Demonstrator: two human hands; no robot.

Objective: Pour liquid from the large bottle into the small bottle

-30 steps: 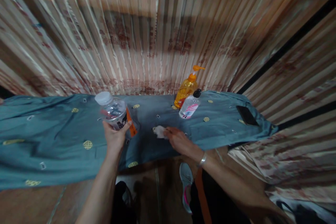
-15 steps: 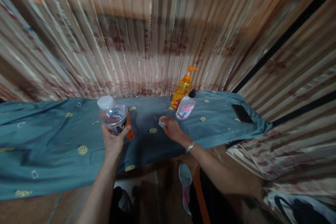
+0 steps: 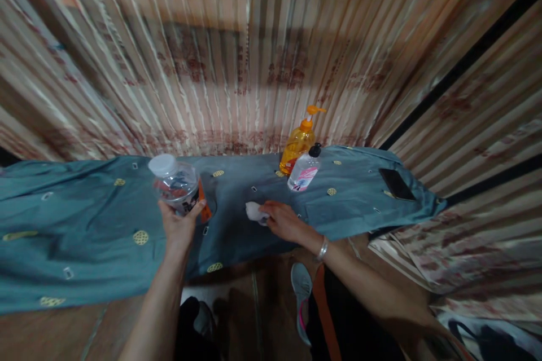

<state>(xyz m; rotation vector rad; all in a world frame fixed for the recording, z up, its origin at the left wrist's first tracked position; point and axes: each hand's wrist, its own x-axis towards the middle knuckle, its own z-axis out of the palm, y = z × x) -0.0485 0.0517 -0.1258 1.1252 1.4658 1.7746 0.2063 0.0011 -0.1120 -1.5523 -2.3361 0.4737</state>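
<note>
Left hand (image 3: 178,225): wrapped around the lower body of a clear bottle (image 3: 174,183) with a white cap, holding it tilted above the surface (image 3: 84,225); an orange strip hangs beside the bottle's label.
Right hand (image 3: 284,221): palm down, fingers pinched on a small white wad (image 3: 254,211) (tissue or cloth, too blurred to say which) that it presses onto the blue patterned cloth covering the surface.
Change: half a second ago the wad was farther back, close to the two pump bottles; now it lies nearer the front edge and a little to the left, back about where it was a second ago.
Meaning: judged from that back-and-forth, the right hand is rubbing the cloth in short strokes, while the bottle has barely shifted in the left hand.
Nearby: an orange pump bottle (image 3: 298,144) and a smaller clear pump bottle (image 3: 305,172) stand touching at the back by the striped curtain; a dark phone (image 3: 397,184) lies well apart at the right end.
</note>
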